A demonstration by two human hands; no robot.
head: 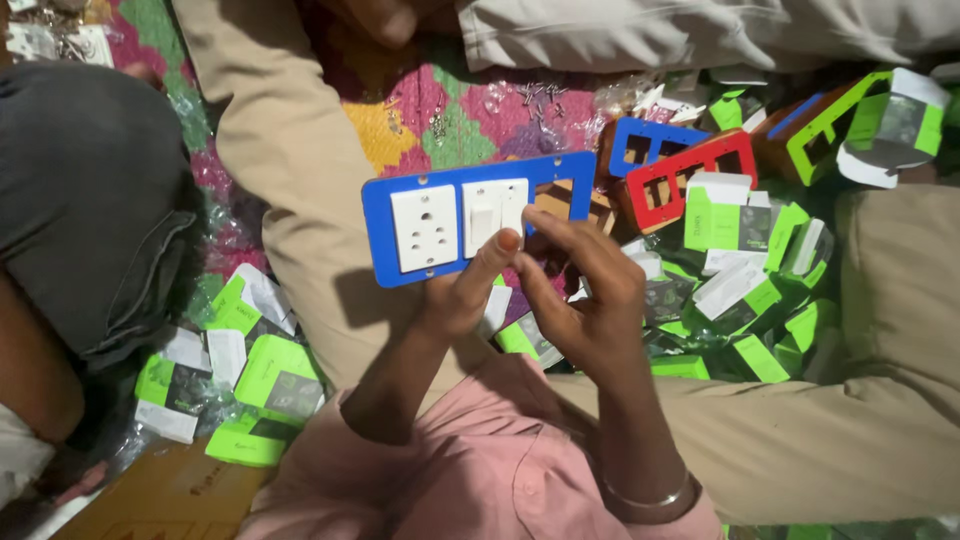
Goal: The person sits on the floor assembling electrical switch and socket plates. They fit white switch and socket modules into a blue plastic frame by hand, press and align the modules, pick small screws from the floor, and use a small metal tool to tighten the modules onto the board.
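Pink sleeve (480, 470) nearest. Left hand (465, 290) pinches blue switch plate (385, 225); right hand (585, 295), fingers curled, grips its white switch (495, 212) edge.

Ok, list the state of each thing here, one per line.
blue switch plate: held up, socket and switch fitted, right-hand slot empty
left hand: thumb pressed on the plate
right hand: fingers at the empty slot
red plate: lying down, slots empty
green-and-white boxes: scattered, some open

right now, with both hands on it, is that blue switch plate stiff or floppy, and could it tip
The blue switch plate probably stays stiff: it holds flat though gripped only along its lower edge. The white socket sits left of the left hand and right hand, so that end may dip.
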